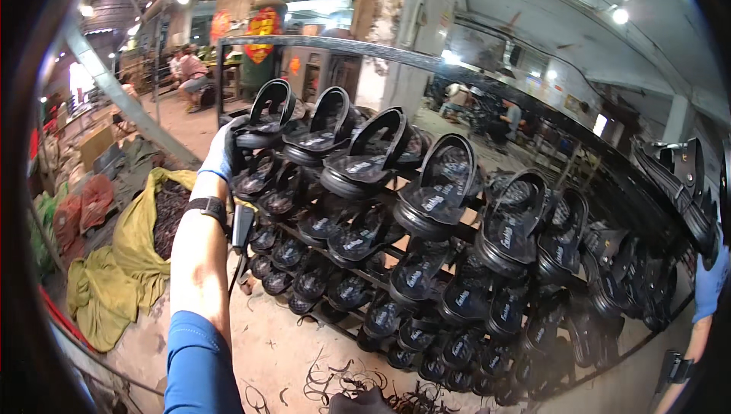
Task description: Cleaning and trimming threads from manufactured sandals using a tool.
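Black sandals (365, 159) on metal rack (426, 63), scrap-strewn concrete workshop floor (282, 345).

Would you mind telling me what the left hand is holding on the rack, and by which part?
The gloved left hand grips a black sandal at the top-left end of the rack, by the heel end of its sole. The right hand is at the frame edge; its hold cannot be told.

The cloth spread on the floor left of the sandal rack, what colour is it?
Yellow-olive cloth, holding a dark heap; the head view shows it.
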`<state>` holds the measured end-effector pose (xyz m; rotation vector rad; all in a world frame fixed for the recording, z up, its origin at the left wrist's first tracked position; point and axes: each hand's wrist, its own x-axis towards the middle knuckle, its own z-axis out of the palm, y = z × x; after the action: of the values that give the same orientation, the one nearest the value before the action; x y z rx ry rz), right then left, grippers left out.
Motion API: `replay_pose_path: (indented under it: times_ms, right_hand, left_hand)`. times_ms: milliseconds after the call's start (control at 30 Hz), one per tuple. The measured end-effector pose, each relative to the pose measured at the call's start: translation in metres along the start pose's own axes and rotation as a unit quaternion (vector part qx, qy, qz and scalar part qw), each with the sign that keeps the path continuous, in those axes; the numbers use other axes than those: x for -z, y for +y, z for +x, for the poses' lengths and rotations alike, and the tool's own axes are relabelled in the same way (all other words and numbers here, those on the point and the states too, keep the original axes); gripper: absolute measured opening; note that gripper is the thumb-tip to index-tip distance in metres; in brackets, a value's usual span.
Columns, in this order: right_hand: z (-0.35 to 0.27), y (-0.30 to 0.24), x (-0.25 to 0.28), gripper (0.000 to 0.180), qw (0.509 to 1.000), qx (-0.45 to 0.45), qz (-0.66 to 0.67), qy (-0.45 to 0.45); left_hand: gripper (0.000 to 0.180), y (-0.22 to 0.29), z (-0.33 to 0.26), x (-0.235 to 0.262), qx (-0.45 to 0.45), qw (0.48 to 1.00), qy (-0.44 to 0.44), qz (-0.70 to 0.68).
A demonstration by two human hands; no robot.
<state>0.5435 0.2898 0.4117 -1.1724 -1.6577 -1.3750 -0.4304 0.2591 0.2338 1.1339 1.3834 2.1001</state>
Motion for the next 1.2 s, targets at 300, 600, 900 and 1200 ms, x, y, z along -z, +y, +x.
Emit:
replay_pose_path:
  times_ms: [300,600,900,1200]
  right_hand:
    - [-0.055,-0.175,0.128,0.057,0.996,-0.011,0.066,0.053]
    - [-0.181,-0.214,0.25,0.034,0.905,0.237,0.328,-0.132]
    - [-0.356,-0.244,0.273,0.036,0.794,0.314,0.447,-0.267]
    - [-0.429,-0.279,0.305,0.039,0.499,-0.195,0.644,-0.546]
  left_hand:
    - [0.057,0.015,-0.188,-0.07,-0.123,0.988,0.084,0.034]
    - [0.09,0.047,-0.426,-0.275,0.308,0.82,-0.313,-0.368]
    - [0.031,-0.14,-0.562,-0.246,0.174,0.879,-0.443,0.021]
    - [0.058,-0.084,-0.524,-0.167,0.291,0.803,-0.521,0.016]
